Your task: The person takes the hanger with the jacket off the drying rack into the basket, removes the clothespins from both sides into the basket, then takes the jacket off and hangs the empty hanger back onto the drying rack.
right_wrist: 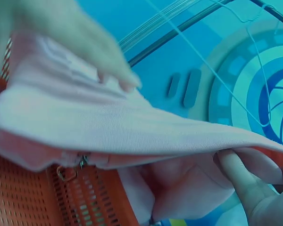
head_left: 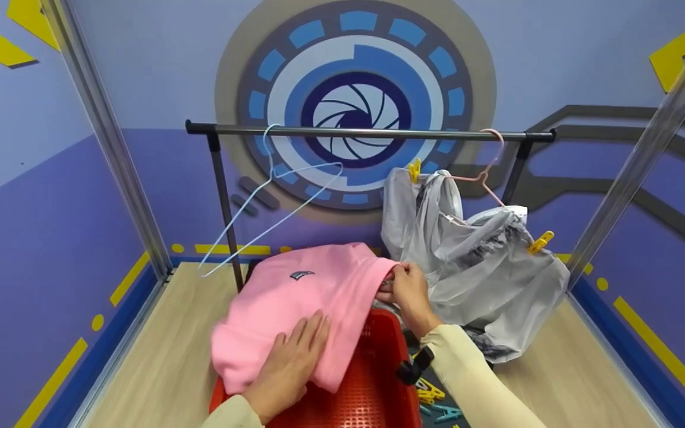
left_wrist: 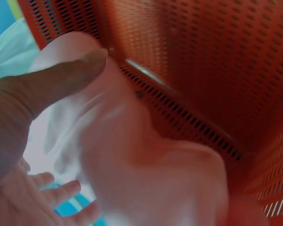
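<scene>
A pink sweatshirt with a small dark label lies spread over the red basket. My left hand rests on its near side with the fingers straight; the left wrist view shows the thumb spread apart over the cloth. At the far right corner, my right hand pinches the ribbed hem between thumb and fingers. The hem edge is lifted there, and the garment's opening faces the basket's interior. In the right wrist view a small metal piece shows under the hem.
A rack bar crosses behind, with a bare light-blue hanger on its left. On the right, a pink hanger carries a grey-white garment with yellow clothespins. More clothespins lie right of the basket.
</scene>
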`<state>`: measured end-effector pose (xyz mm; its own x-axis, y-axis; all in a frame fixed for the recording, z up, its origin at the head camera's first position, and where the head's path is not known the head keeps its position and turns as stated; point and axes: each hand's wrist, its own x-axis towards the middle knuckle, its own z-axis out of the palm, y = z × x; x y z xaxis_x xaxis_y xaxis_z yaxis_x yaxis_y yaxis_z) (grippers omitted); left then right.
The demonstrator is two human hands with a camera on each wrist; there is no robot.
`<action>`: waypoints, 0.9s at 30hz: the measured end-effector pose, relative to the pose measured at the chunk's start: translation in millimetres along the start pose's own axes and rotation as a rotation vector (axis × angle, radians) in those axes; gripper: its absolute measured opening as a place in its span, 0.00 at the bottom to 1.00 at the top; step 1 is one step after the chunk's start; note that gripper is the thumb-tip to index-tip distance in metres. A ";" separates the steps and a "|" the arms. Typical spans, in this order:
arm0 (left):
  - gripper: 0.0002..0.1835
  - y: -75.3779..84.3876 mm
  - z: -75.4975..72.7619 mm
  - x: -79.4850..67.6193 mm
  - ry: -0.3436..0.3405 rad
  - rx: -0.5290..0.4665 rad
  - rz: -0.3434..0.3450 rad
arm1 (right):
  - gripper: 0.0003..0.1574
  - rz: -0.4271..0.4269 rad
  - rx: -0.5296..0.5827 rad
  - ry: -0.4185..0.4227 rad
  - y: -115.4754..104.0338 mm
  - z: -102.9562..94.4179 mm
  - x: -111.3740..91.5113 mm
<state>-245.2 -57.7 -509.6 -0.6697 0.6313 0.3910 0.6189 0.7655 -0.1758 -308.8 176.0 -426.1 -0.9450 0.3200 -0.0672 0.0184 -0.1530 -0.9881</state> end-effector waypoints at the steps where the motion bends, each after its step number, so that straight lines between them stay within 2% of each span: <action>1: 0.62 -0.6 3.5 0.8 0.020 0.015 0.002 | 0.08 0.013 0.021 -0.002 -0.9 0.6 0.0; 4: 0.58 -4.0 11.6 3.1 0.063 0.047 0.013 | 0.07 0.023 0.067 -0.012 -1.8 1.7 0.3; 7: 0.57 -8.7 15.0 3.6 0.080 0.050 0.028 | 0.07 -0.009 0.041 -0.017 -0.3 2.0 -0.2; 10: 0.53 -12.7 13.0 2.8 0.122 0.009 0.031 | 0.09 -0.108 -0.105 -0.008 3.3 0.2 -1.9; 14: 0.36 -18.1 4.3 3.2 0.242 -0.099 0.022 | 0.11 -0.278 -0.360 0.028 9.7 -5.3 -2.2; 17: 0.24 -23.7 -7.3 6.3 0.340 -0.240 -0.058 | 0.09 -0.383 -0.498 0.059 15.9 -11.1 -0.2; 19: 0.18 -27.5 -17.1 8.5 0.372 -0.336 -0.132 | 0.07 -0.422 -0.541 0.067 19.9 -14.9 1.3; 22: 0.12 -32.5 -30.0 11.2 0.371 -0.437 -0.235 | 0.06 -0.445 -0.585 0.064 25.4 -21.0 3.9; 25: 0.09 -36.6 -38.6 12.1 0.346 -0.476 -0.275 | 0.14 -0.486 -0.638 0.034 32.3 -27.2 5.7; 27: 0.09 -39.8 -42.1 12.2 0.352 -0.486 -0.280 | 0.19 -0.530 -0.691 0.004 39.0 -31.8 7.5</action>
<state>-260.8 -85.6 -459.8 -0.7091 0.2750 0.6492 0.6109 0.6994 0.3710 -304.8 202.1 -469.5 -0.8843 0.1917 0.4258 -0.2283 0.6180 -0.7523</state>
